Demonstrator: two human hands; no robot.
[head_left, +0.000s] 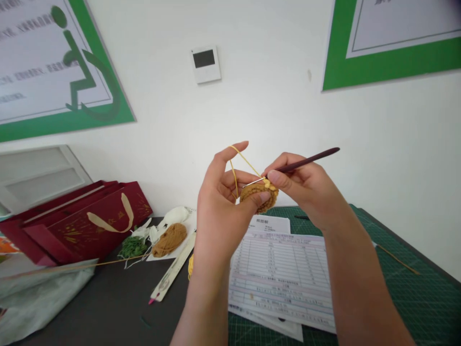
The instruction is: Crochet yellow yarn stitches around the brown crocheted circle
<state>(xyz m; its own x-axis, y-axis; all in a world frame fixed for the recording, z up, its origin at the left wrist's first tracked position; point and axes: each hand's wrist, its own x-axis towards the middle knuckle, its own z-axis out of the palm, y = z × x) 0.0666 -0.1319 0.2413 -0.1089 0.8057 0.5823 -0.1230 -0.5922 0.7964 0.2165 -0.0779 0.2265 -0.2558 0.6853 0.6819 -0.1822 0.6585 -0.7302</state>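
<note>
My left hand pinches a round brown crochet piece between thumb and fingers, above the table. A strand of yellow yarn loops over its raised index finger and runs down to yellow stitches at the piece's upper right edge. My right hand grips a crochet hook with a dark handle. The hook's thin metal shaft points left across the top of the piece, at the yellow stitches. Whether yarn is caught on the hook's tip is too small to tell.
Printed sheets lie on a green cutting mat below my hands. To the left are a brown yarn ball, green yarn, a flat strip and a red gift bag. A white wall rises behind.
</note>
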